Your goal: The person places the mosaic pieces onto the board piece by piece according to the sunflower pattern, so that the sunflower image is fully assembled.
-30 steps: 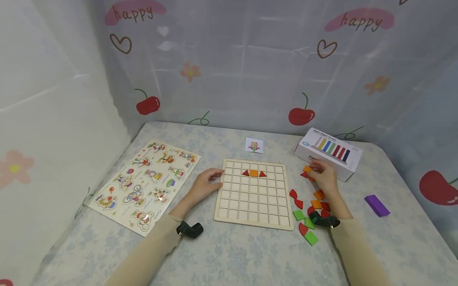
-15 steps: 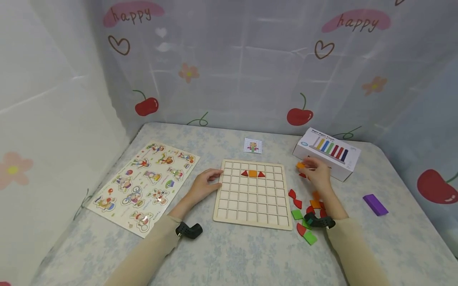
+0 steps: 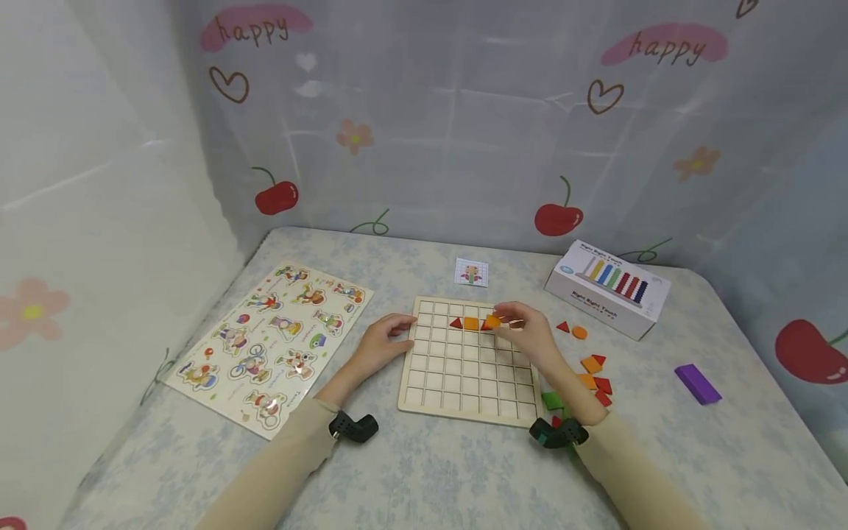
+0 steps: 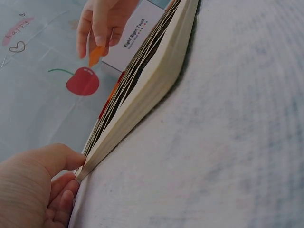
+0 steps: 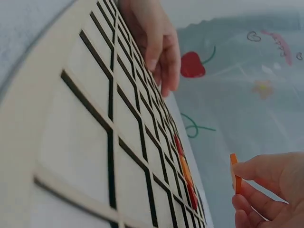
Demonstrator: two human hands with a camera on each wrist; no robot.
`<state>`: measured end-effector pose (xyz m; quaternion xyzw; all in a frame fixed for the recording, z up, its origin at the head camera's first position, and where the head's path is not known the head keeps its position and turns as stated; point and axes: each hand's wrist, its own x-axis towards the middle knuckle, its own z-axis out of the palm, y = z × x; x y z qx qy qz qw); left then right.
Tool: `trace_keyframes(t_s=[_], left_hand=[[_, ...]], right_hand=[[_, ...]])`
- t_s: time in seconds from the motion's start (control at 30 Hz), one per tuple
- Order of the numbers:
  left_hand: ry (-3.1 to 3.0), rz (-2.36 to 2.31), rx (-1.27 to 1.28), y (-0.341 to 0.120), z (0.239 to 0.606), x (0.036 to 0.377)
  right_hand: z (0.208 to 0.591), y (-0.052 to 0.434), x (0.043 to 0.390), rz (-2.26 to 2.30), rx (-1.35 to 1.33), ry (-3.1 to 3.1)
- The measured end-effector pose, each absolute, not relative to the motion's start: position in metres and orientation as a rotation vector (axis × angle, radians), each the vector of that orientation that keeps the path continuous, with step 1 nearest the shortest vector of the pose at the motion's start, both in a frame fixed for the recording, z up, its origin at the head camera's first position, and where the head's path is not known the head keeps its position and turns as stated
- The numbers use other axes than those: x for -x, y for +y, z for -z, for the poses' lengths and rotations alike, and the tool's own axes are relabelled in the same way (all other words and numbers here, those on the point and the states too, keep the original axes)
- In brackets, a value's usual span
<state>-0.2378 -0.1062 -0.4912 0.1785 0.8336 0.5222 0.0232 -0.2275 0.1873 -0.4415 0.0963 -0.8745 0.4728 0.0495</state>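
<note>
One grid board (image 3: 453, 364); set in it, two red triangles (image 3: 456, 324) and one orange square (image 3: 471, 324); above it, one orange tile (image 3: 493, 322). Right of the grid board: one orange disc (image 3: 579, 333), at least two other orange pieces (image 3: 591, 365), five red pieces (image 3: 603, 385) and one green piece (image 3: 551, 400), partly covered; farther right, one purple block (image 3: 698, 384). Beyond: one card (image 3: 472, 272), one box (image 3: 606, 291). Left: one puzzle board (image 3: 270, 344).

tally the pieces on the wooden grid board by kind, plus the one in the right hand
Red triangles on wooden grid board: 2
Orange squares on it: 1
Orange pieces in right hand: 1
Total: 4
</note>
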Motion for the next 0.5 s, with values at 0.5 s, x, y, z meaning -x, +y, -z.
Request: trace_keyframes(t_s=[0.5], left_hand=[[2.592, -1.625, -0.562, -0.106, 0.493, 0.238]], right_hand=[[0.468, 0.14, 0.235, -1.528, -0.538, -2.706]])
